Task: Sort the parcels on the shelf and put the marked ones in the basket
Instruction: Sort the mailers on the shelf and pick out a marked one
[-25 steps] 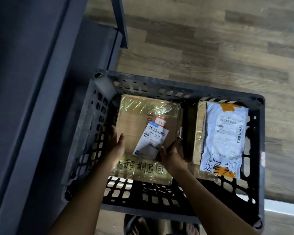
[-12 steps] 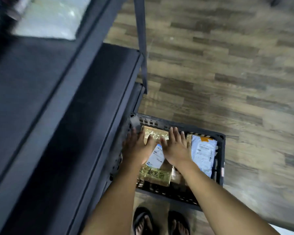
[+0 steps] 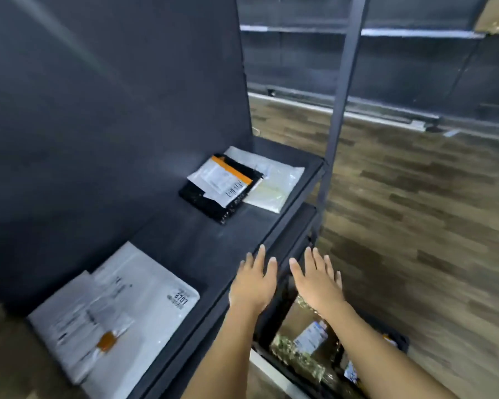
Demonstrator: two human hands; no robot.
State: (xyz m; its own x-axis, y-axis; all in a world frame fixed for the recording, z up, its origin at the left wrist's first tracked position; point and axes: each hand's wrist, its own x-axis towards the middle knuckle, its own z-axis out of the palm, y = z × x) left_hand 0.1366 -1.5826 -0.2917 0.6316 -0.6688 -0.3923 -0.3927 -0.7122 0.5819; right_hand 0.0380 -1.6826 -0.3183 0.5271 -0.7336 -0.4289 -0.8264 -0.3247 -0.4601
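My left hand (image 3: 252, 283) and my right hand (image 3: 317, 280) hover flat with fingers spread at the front edge of the dark shelf (image 3: 202, 240), holding nothing. On the shelf lie a black parcel with a white and orange label (image 3: 219, 188), a clear pale bag (image 3: 274, 182) under it, and two overlapping grey mailers (image 3: 113, 309) at the near left, one with an orange tag. Below my forearms the black basket (image 3: 398, 341) stands on the floor, holding a taped cardboard box (image 3: 297, 338) with a white label.
A dark back panel (image 3: 113, 96) rises behind the shelf. A metal upright post (image 3: 340, 90) stands at the shelf's right end. Wooden floor (image 3: 415, 211) spreads to the right, with more dark shelving (image 3: 401, 53) along the far side.
Both hands have let go of the cardboard box in the basket and risen to shelf height. My view has swung up from the basket to the shelf.
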